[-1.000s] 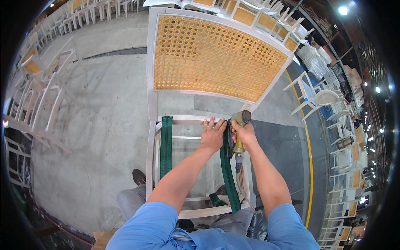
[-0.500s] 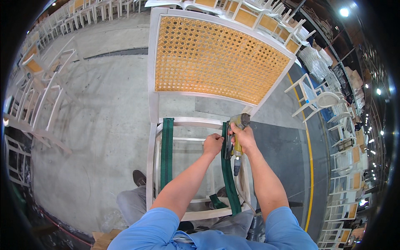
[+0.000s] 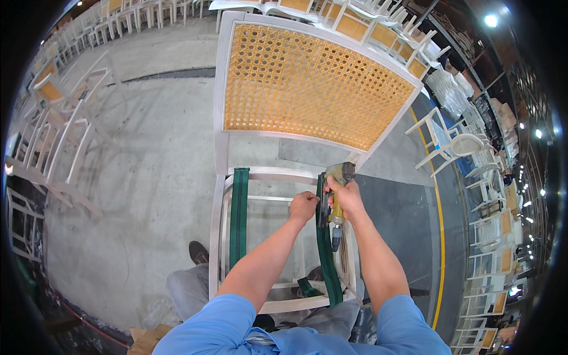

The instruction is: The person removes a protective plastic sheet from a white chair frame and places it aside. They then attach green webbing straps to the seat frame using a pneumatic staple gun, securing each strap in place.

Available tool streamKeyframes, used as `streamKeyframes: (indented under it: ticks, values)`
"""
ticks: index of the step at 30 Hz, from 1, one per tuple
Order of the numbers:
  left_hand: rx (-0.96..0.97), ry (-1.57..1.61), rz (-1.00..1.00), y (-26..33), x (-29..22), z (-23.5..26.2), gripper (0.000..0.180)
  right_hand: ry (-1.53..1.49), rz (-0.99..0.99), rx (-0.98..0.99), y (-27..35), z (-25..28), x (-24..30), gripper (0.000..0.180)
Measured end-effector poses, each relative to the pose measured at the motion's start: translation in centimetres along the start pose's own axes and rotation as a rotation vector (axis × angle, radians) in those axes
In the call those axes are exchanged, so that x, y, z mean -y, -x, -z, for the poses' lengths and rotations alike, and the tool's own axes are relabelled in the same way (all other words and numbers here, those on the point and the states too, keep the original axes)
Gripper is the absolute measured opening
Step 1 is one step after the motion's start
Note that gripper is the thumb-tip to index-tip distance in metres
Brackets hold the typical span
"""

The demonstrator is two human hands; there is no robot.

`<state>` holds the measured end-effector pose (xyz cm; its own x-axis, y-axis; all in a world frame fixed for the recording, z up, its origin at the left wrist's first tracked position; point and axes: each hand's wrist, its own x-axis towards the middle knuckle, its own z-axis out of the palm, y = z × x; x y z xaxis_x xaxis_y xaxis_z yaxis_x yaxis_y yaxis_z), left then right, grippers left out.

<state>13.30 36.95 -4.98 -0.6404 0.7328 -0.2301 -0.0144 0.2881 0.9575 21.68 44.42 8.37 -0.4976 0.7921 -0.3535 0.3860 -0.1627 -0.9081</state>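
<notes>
A pale wooden chair frame (image 3: 221, 151) with a woven cane back (image 3: 316, 83) stands before me, its seat open. One green webbing strap (image 3: 239, 213) runs front to back along the left of the seat. Another green strap (image 3: 327, 260) lies along the right. My left hand (image 3: 303, 207) is closed, pinching the edge of this right strap near the rear rail. In my right hand (image 3: 348, 200) is a yellow and dark air staple gun (image 3: 341, 171), gripped by its handle. Its nose rests at or just over the strap's far end; the exact contact is hidden.
An air hose (image 3: 353, 288) hangs from the gun past the chair's front right. A loose strap end (image 3: 309, 287) lies by the front rail (image 3: 290, 305). Unfinished chairs (image 3: 53, 136) stand at left, with more chairs (image 3: 452, 142) at right beyond a yellow floor line (image 3: 439, 219).
The chair appears shifted very slightly to the right in view. Both hands, the staple gun and the strap keep nearly the same places.
</notes>
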Motion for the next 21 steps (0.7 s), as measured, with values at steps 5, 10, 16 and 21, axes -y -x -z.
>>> streamKeyframes:
  ticks: [5, 10, 16, 21]
  values:
    - [0.000, 0.065, 0.011, -0.1, 0.2, 0.0, 0.023, 0.056, -0.039, 0.006, -0.1, -0.3, 0.5, 0.027]
    - [-0.009, 0.078, 0.008, 0.4, -0.2, -0.3, 0.022, 0.039, -0.021, -0.034, 0.3, 0.1, -0.2, 0.027]
    - [-0.031, 0.114, 0.029, 0.6, -0.6, -0.6, 0.022, 0.061, -0.007, -0.043, 0.2, 0.6, -0.3, 0.027]
    - [-0.003, 0.288, 0.204, 0.9, -0.2, -0.9, 0.022, 0.091, 0.039, -0.083, 0.8, -0.3, 0.4, 0.028]
